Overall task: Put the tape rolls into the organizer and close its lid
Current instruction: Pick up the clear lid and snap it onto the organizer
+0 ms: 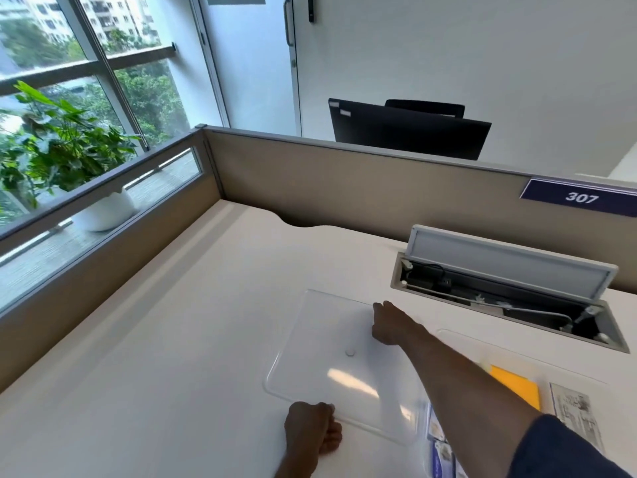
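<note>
A clear plastic lid [331,343] of the organizer lies swung open, flat on the white desk. My right hand [387,322] grips the lid's far right edge, arm stretched across. My left hand [312,426] pinches the lid's near left edge. To the right, the clear organizer body [489,357] sits under my right arm, with a yellow item [517,386] and blue-and-white packs [439,443] seen inside. I cannot make out any tape rolls.
An open cable hatch [510,288] with a raised grey flap is sunk in the desk at the back right. Beige partition walls [344,188] border the desk at the back and left. A printed paper [575,412] lies at the right.
</note>
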Motion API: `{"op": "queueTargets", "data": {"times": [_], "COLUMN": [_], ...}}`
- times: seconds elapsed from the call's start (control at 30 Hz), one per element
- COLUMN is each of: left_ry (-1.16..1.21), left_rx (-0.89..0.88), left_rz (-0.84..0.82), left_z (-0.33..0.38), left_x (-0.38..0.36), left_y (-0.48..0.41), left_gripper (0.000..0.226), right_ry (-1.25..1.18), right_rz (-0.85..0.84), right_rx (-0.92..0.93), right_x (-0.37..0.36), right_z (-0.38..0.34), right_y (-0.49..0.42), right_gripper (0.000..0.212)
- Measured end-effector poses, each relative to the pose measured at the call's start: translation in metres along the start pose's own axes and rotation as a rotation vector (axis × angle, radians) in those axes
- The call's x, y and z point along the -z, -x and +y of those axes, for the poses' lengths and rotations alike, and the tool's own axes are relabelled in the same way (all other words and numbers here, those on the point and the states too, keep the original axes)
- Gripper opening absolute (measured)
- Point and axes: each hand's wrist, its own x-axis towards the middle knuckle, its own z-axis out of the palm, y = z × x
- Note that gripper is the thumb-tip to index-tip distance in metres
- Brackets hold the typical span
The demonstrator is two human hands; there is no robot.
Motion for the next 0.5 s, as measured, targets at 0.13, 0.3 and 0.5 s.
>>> {"op": "queueTargets", "data": {"times": [0.13, 0.3, 0.5], "left_ry": [-0.017, 0.011, 0.007], "left_rx": [0.017, -0.012, -0.156], "left_rz": [0.000, 0.058, 0.179], "left_z": [0.002, 0.002, 0.005], "left_x": [0.001, -0.004, 0.003], "left_y": [-0.002, 0.001, 0.001], "left_gripper": [0.019, 0.021, 0.025], "right_ry": [0.013, -0.016, -0.060], "right_rz": [-0.020, -0.021, -0.042], "right_rx": [0.009, 0.002, -0.021], "right_x": [-0.003, -0.001, -0.005], "right_z": [0.000, -0.007, -0.009], "right_y": [-0.007, -0.013, -0.020], "right_gripper": [0.032, 0.036, 0.042]}}
